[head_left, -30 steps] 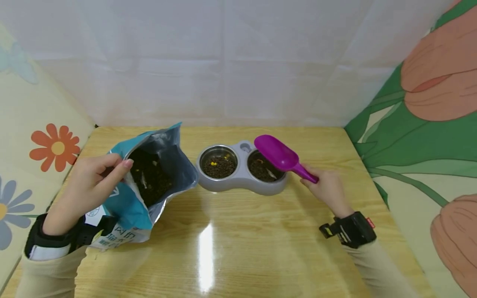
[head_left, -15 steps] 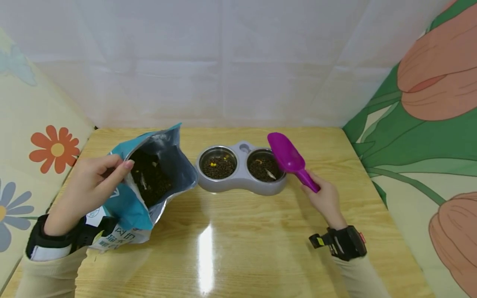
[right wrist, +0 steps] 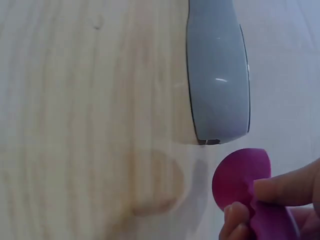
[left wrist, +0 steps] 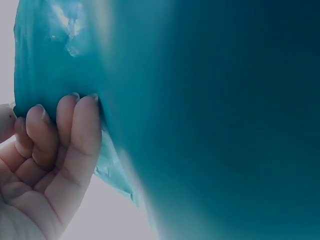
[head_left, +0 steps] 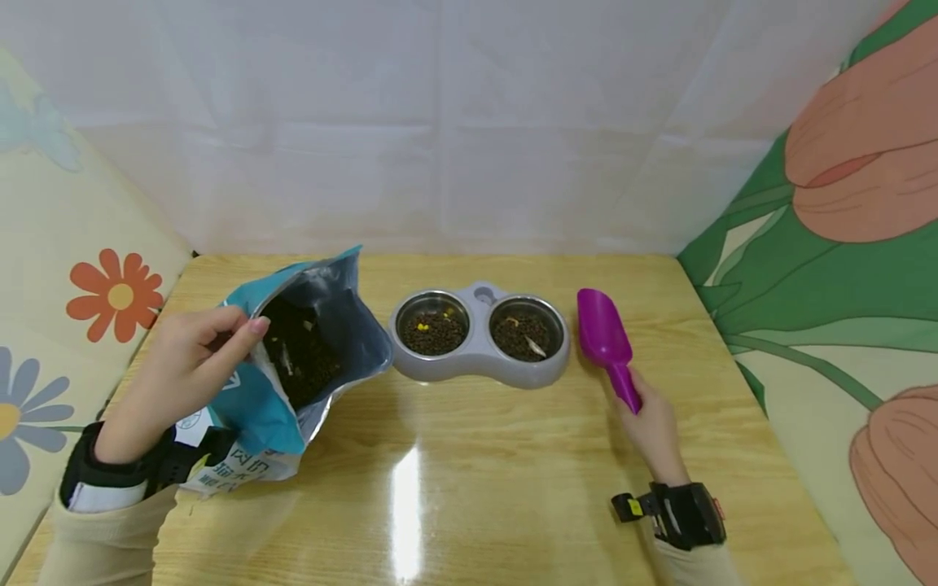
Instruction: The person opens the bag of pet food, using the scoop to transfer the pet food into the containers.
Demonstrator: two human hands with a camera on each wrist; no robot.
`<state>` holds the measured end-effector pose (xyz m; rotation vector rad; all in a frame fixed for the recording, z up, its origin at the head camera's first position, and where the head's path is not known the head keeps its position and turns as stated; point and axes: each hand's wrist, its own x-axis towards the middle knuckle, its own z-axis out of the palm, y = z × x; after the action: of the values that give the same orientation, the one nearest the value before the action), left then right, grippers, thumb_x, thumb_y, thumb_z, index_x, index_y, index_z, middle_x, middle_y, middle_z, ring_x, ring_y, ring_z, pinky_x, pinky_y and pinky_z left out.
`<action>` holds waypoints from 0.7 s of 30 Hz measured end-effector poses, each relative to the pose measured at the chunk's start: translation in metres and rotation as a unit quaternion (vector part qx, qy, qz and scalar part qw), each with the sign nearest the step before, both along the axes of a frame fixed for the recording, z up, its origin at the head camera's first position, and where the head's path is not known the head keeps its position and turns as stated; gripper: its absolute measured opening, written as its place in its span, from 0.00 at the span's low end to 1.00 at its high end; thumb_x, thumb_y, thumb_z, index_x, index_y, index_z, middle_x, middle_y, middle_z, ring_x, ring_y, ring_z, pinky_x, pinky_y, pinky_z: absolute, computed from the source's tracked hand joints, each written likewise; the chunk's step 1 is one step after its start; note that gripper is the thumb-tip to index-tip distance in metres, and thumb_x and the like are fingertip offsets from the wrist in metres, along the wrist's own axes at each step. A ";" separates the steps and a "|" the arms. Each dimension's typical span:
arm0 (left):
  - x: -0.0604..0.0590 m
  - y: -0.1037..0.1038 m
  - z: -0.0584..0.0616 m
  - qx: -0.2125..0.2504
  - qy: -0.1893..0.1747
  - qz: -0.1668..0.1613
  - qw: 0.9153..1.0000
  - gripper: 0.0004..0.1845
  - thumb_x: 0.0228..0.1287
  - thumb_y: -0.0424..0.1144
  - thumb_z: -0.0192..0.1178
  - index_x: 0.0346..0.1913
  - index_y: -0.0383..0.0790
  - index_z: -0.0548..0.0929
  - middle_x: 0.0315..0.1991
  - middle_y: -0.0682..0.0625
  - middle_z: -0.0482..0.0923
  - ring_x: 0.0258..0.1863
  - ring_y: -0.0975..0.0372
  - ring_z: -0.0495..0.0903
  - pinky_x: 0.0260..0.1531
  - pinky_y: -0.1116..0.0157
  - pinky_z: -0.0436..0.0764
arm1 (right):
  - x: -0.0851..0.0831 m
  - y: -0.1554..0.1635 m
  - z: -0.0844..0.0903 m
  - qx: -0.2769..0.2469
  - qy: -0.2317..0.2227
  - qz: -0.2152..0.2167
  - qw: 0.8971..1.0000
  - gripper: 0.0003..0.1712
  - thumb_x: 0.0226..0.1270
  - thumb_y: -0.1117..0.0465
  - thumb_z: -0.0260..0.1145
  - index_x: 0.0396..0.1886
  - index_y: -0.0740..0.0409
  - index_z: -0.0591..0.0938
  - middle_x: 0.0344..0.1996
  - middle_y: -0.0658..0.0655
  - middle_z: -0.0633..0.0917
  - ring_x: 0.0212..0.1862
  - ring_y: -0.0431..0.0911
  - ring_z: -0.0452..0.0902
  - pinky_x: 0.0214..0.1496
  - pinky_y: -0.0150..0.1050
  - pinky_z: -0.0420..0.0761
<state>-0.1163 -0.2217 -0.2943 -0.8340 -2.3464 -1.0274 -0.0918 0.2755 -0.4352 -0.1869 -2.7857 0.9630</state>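
Just beyond the right hand (head_left: 655, 425), a purple scoop (head_left: 605, 335) lies low over the wooden worktop (head_left: 469, 480), its handle pinched in that hand's grip, fingers (right wrist: 285, 187) curled round it. Just to the left of the scoop sits a grey double bowl feeder (head_left: 479, 358), both steel bowls holding dark kibble. Well apart from it, on the far side of the feeder, the left hand (head_left: 186, 370) grips the rim of an open teal food bag (head_left: 293, 358), fingers (left wrist: 75, 135) folded over the edge; the bag leans, mouth facing the feeder, kibble showing inside.
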 end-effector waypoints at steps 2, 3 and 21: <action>0.000 0.001 0.001 -0.003 0.000 0.005 1.000 0.15 0.62 0.36 0.58 0.18 0.45 0.71 0.12 0.59 0.55 0.11 0.69 0.57 0.11 0.74 0.53 | 0.003 0.000 -0.002 0.002 -0.015 -0.001 1.000 0.31 0.59 0.72 0.58 0.62 0.73 0.62 0.32 0.74 0.77 0.22 0.50 0.68 0.22 0.37 0.66; 0.001 0.001 0.001 -0.004 0.001 0.007 1.000 0.15 0.62 0.36 0.58 0.18 0.46 0.71 0.12 0.59 0.55 0.11 0.69 0.57 0.11 0.74 0.53 | 0.004 0.000 -0.004 0.003 -0.022 -0.002 1.000 0.31 0.59 0.71 0.58 0.63 0.73 0.61 0.31 0.74 0.76 0.22 0.51 0.68 0.22 0.37 0.67; 0.000 0.001 -0.001 -0.009 0.007 0.015 1.000 0.17 0.65 0.43 0.55 0.17 0.47 0.69 0.11 0.59 0.55 0.11 0.70 0.57 0.11 0.74 0.53 | 0.012 -0.003 -0.017 0.027 -0.083 -0.034 0.996 0.33 0.58 0.65 0.62 0.61 0.74 0.62 0.31 0.73 0.76 0.25 0.54 0.70 0.25 0.39 0.67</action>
<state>-0.1162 -0.2211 -0.2953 -0.8069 -2.3531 -0.9869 -0.0800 0.2723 -0.4518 -0.3659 -2.9294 0.8926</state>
